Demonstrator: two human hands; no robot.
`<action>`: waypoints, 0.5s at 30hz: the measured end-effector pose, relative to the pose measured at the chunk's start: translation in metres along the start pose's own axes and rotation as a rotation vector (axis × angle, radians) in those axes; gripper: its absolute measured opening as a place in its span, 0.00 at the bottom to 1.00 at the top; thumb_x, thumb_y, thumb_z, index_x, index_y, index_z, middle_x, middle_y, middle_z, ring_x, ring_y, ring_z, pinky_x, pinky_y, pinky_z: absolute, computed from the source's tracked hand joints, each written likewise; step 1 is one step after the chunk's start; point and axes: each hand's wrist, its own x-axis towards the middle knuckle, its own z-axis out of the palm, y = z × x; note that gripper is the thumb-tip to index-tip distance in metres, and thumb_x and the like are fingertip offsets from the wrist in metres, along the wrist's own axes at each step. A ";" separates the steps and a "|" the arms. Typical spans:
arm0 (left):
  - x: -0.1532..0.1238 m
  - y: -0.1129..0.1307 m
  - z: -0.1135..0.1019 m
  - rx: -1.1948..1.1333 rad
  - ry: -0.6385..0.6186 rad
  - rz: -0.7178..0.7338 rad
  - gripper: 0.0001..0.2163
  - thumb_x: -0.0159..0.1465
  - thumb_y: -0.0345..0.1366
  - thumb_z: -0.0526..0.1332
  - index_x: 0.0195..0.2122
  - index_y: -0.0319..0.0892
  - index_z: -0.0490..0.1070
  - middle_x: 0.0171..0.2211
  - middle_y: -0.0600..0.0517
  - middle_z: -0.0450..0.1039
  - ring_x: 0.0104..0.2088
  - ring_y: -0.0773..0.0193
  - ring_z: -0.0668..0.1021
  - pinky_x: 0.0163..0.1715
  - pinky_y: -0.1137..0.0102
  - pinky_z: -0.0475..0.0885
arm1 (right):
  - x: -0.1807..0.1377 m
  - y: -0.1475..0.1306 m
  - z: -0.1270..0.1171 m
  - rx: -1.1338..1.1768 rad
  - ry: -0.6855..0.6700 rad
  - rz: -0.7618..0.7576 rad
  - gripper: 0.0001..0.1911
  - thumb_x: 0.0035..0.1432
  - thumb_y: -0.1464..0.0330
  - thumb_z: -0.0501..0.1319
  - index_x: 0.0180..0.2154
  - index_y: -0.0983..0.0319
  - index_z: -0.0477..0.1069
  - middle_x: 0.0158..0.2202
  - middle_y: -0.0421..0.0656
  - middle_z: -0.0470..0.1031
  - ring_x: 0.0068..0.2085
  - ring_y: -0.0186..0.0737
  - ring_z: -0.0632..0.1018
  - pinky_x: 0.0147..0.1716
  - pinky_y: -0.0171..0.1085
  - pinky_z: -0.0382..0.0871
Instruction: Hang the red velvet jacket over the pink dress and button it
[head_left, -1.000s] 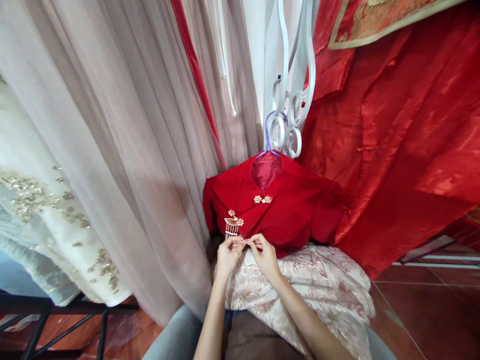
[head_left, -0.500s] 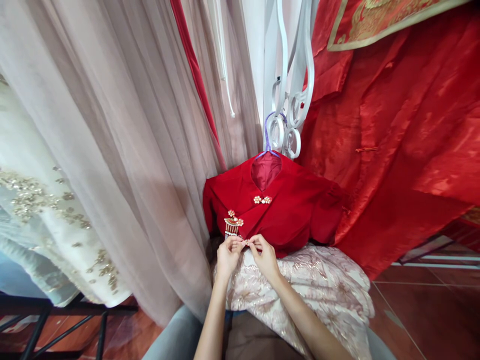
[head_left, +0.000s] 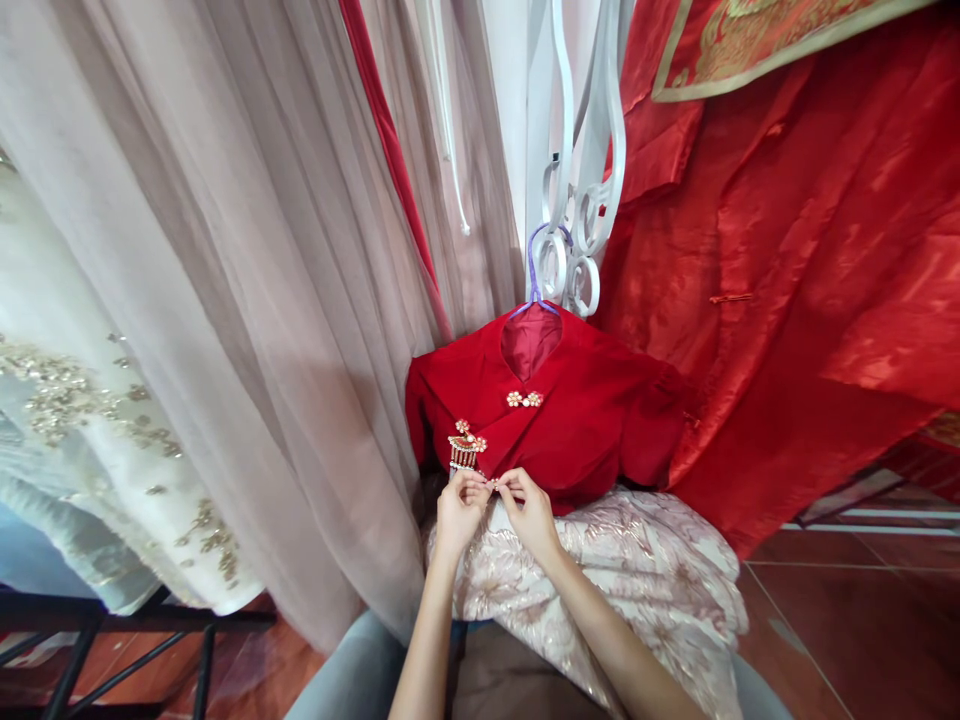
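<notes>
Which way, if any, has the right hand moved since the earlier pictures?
No. The right hand stays on the red jacket, below-right of the tasselled brooch.

Dress shop: hung gowns, tulle.

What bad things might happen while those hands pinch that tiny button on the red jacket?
1. The left hand and right hand pinch a tiny clasp at the front edge of the red jacket; it might slip out or snap off if tugged.
2. The beaded tassel ornament hangs just above the left hand, so a finger could snag it.
3. The jacket hangs by a thin purple hanger hook; pulling down may unhook it.
</notes>
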 end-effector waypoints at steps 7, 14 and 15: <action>-0.004 0.003 0.001 0.008 0.008 0.030 0.07 0.48 0.33 0.65 0.27 0.39 0.69 0.25 0.52 0.73 0.26 0.67 0.76 0.29 0.74 0.71 | -0.001 -0.002 -0.001 -0.013 0.017 -0.003 0.05 0.59 0.66 0.54 0.32 0.60 0.66 0.31 0.43 0.76 0.34 0.39 0.79 0.37 0.38 0.76; 0.003 0.027 0.002 -0.179 0.198 0.050 0.12 0.50 0.40 0.67 0.33 0.39 0.73 0.29 0.51 0.75 0.28 0.68 0.76 0.28 0.75 0.72 | -0.003 -0.005 -0.003 -0.015 0.048 0.004 0.06 0.59 0.65 0.55 0.32 0.60 0.67 0.31 0.43 0.76 0.34 0.39 0.79 0.36 0.38 0.76; 0.006 0.031 0.003 -0.237 0.220 0.035 0.13 0.51 0.41 0.67 0.35 0.39 0.74 0.32 0.49 0.76 0.31 0.67 0.77 0.31 0.74 0.73 | -0.003 -0.005 -0.003 -0.015 0.051 0.004 0.06 0.59 0.65 0.55 0.32 0.60 0.67 0.31 0.43 0.76 0.34 0.39 0.79 0.36 0.37 0.76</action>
